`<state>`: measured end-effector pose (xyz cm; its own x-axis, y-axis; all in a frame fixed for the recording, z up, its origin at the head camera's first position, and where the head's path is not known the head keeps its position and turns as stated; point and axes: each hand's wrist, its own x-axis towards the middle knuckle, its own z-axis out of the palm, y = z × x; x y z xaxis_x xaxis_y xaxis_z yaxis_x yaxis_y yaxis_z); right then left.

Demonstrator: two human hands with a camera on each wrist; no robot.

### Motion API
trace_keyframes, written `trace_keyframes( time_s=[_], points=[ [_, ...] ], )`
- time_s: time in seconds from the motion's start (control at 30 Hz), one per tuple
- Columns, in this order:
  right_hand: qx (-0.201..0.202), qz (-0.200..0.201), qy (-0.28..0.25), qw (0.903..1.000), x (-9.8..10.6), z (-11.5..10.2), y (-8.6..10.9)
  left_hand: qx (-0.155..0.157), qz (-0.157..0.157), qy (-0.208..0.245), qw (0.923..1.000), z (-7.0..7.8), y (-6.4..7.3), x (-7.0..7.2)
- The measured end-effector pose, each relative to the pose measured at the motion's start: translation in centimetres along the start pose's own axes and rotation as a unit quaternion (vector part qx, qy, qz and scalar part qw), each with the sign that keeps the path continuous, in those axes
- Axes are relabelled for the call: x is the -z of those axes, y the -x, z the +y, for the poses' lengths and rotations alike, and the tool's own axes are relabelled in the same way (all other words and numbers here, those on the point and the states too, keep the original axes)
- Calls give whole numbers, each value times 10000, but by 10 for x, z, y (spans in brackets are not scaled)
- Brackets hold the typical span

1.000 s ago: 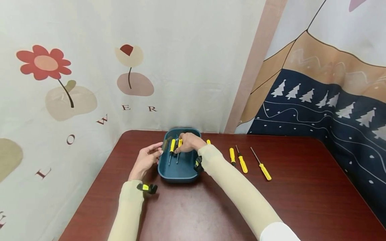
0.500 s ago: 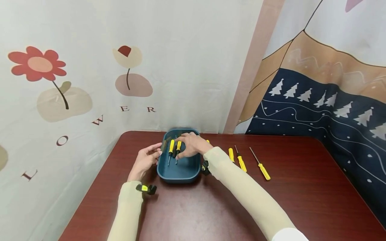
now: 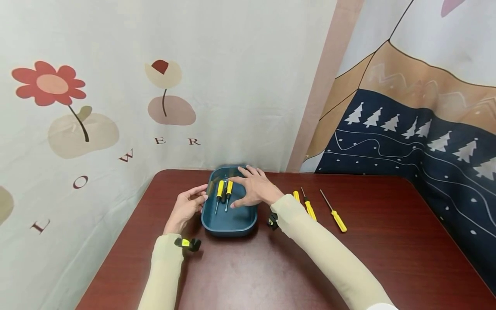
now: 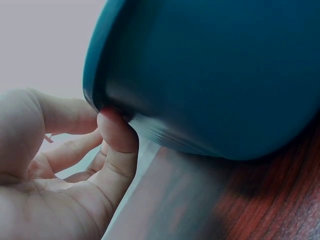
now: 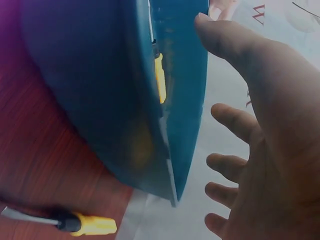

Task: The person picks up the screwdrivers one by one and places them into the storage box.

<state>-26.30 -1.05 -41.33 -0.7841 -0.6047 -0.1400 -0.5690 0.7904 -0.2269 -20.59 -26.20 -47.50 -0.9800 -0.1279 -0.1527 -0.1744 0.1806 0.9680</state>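
Observation:
A blue plastic tray (image 3: 232, 226) stands at the table's far edge. Two yellow-handled screwdrivers (image 3: 220, 189) (image 3: 229, 188) lie side by side in it, a dark handle (image 3: 224, 196) between them. My left hand (image 3: 185, 209) pinches the tray's left rim between thumb and fingers, as the left wrist view shows closely. Over the tray's right side hovers my right hand (image 3: 257, 189), fingers spread, holding nothing. In the right wrist view, a yellow screwdriver handle (image 5: 160, 80) shows inside the tray below the spread fingers.
Right of the tray lie more yellow screwdrivers (image 3: 339, 220) (image 3: 310, 211) (image 3: 296, 196), some partly behind the right sleeve. Another screwdriver (image 5: 95, 225) lies beside the tray in the right wrist view. A patterned curtain (image 3: 240, 86) hangs behind the brown table (image 3: 232, 275).
My right hand has let go of a yellow screwdriver in the tray, spread its fingers and drawn back up and to the right. The left hand stays at the rim.

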Motion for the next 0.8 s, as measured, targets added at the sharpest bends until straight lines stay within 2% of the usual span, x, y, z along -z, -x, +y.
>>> trace_keyframes(
  time_s=[0.1, 0.33, 0.57, 0.8],
  points=[
    [-7, 153, 126, 9998, 0, 5, 6, -30, -13, 15, 10000, 1, 0, -1],
    [9, 483, 68, 9988, -2, 16, 17, -58, 6, -73, 10000, 1, 1, 0],
    [-64, 917, -197, 9956, -6, 26, 29, -51, 22, -68, 10000, 1, 2, 0],
    [-312, 1051, -476, 9928, -11, 38, 42, -6, 9, 58, 10000, 2, 0, 0]
  ],
)
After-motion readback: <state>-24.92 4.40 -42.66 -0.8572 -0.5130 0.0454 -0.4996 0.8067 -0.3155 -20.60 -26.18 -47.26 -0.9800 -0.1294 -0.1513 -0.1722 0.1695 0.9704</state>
